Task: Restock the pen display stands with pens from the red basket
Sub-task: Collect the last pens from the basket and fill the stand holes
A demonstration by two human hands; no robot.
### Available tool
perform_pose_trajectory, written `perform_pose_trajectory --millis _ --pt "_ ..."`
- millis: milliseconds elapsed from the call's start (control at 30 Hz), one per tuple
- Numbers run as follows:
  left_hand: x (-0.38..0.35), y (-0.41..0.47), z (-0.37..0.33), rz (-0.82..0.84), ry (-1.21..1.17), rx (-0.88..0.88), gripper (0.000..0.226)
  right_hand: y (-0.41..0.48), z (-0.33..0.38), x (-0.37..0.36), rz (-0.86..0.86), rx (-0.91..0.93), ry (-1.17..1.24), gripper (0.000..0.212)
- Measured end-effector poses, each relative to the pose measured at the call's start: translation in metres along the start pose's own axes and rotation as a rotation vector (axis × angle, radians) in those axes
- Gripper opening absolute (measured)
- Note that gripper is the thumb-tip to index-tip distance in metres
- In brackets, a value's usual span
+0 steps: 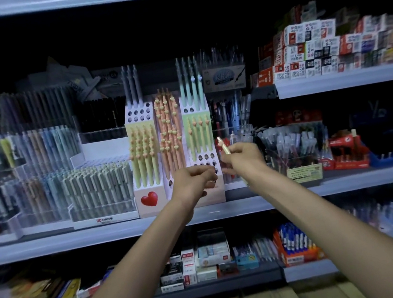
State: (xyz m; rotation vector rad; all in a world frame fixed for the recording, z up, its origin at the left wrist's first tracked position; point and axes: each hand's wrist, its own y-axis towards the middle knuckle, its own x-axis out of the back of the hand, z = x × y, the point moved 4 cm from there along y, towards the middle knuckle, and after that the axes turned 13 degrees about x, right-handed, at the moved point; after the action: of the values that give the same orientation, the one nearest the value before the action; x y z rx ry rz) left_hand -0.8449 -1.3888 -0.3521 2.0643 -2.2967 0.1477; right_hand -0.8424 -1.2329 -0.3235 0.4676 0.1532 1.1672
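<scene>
The right hand (242, 158) pinches a thin pale yellow-green plastic pen (223, 146). Its fingers are curled round the pen, and the pen's top sticks out above them. The pen is just beside the tall white pen stand with three rows and a red heart (164, 206), which sits on the grey metal shelf (101, 234). The left hand (193, 183) is in front of the low part of the stand with its fingers curled in. I cannot tell if it holds anything. Some round holes (206, 157) in the stand's right row have no pens. The red basket is not in sight. The pen looks light, stiff and smooth, so it could slip. I think it is best held at the middle with fingertips and put straight down into a hole.
</scene>
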Motion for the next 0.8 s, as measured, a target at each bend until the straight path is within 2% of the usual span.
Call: perform_pose_trajectory --millis 133,400,600,700,800 --pt "-0.009 -0.009 0.014 0.046 0.005 -0.025 0.016 -0.013 -0.011 0.004 0.017 -0.006 0.043 0.004" --pt "-0.018 -0.005 0.031 -0.021 -0.019 -0.123 0.008 -0.030 -0.022 0.006 0.020 0.104 0.125 0.026" --pt "-0.019 0.010 0.036 -0.027 -0.017 -0.143 0.014 -0.021 -0.032 0.003 -0.007 0.099 0.184 0.022" --pt "-0.016 0.022 0.033 -0.065 -0.034 -0.145 0.013 -0.010 -0.036 -0.001 0.002 0.109 0.154 0.030" --pt "-0.011 0.034 0.027 -0.078 -0.032 -0.154 0.013 0.001 -0.034 -0.002 -0.002 0.151 0.148 0.019"
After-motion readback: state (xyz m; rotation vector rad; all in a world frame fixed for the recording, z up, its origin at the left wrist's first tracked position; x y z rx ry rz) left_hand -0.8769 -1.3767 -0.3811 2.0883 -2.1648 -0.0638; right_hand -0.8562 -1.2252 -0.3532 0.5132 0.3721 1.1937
